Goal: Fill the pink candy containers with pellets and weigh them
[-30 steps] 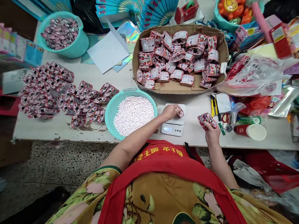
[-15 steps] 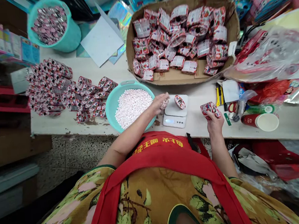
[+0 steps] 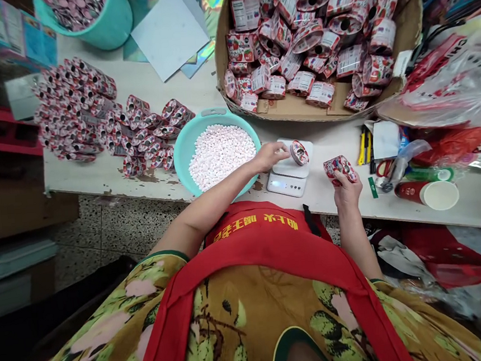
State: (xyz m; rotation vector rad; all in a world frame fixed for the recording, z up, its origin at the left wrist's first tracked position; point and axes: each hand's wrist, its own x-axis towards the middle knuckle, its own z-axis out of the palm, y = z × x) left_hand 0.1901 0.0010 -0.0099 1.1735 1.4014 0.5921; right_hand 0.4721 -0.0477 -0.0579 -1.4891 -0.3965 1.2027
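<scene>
My left hand [image 3: 272,156] is closed, palm down, with its fingertips beside the opening of a small strawberry-print candy container [image 3: 300,153]. That container stands on the white digital scale [image 3: 286,185]. The hand held white candies a moment ago; its fingers hide whatever is in it now. Under my left forearm sits a turquoise basin [image 3: 182,158] holding many small white candies [image 3: 221,153]. My right hand [image 3: 347,191], right of the scale, is closed around a strawberry-print candy container [image 3: 334,166], just above the table's front edge.
A large cardboard box [image 3: 289,115] of printed containers stands behind the scale. Many open containers [image 3: 74,113] are grouped at left, before a turquoise bucket [image 3: 112,31] of round lids. Yellow cutters [image 3: 364,146] and a red paper cup [image 3: 410,191] lie at right.
My left hand has moved right from the scale's left side to the container on it and turned palm down. My right hand still holds its container. The camera view has shifted.
</scene>
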